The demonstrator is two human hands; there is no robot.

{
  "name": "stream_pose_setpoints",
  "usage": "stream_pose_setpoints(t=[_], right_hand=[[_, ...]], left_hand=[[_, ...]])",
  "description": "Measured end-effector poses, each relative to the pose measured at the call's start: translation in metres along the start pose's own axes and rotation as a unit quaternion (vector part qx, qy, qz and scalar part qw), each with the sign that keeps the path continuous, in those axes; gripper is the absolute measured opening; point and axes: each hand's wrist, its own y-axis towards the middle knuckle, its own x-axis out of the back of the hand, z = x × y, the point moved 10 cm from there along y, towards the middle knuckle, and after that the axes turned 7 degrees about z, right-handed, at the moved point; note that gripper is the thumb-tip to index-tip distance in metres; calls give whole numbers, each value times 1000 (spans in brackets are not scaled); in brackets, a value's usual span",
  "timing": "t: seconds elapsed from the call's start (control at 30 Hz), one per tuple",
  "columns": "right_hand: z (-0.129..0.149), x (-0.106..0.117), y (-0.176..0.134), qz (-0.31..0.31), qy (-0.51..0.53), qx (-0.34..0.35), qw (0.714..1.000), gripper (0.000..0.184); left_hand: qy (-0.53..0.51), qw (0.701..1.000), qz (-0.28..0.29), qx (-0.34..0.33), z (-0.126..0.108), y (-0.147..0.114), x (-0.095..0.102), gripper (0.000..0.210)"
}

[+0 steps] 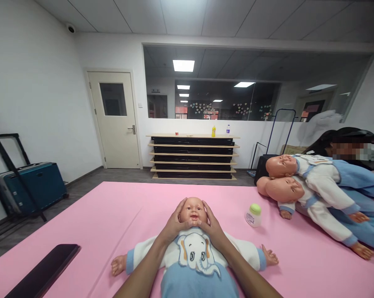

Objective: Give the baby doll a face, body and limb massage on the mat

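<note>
A baby doll [193, 209] lies on its back on the pink table cover [112, 215], face up, arms stretched out to both sides. It wears a white and blue outfit with an elephant on the chest. My left hand [175, 221] cups the left side of its head, thumb under the chin. On the opposite side my right hand [212, 225] does the same, its thumb near the chin too. Both palms rest against the doll's cheeks. The fingertips curve round toward the top of the head and are partly hidden.
A small jar with a green lid [253, 215] stands right of the doll. Several more dolls [317, 186] are piled at the right, with a person in a black cap [345, 136] behind. A dark phone [44, 271] lies front left. Stacked boards [193, 157] stand by the far wall.
</note>
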Motion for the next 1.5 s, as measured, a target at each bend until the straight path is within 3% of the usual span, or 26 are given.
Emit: stream_pose_setpoints(t=[0.13,0.37,0.57,0.83,1.03,1.2,1.33,1.5], right_hand=[[2,-3,-2,2,-11,-6,1000,91],[4,0,-2,3,6,1,1000,72],[1,-2,-3,-4,-14,-1,1000,90],[-1,1,0,-6,-6,14,1000,71],[4,-3,-2,-5,-28,20,999,95],[3,-4,-3,-1,-7,26,1000,86],[0,-1,-1,-3,-9,15,1000,67],[1,-3,-3,4,-34,18,999,92]], left_hand=[[35,999,-3,2,0,0,1,100],[4,1000,12,8,4,1,1,94],[133,991,-28,-1,8,0,12,103],[101,995,1,-9,1,2,4,88],[156,988,-19,-3,8,3,10,103],[111,994,-11,1,11,3,10,94],[105,994,-15,0,10,4,12,82],[151,988,-15,1,9,2,9,100]])
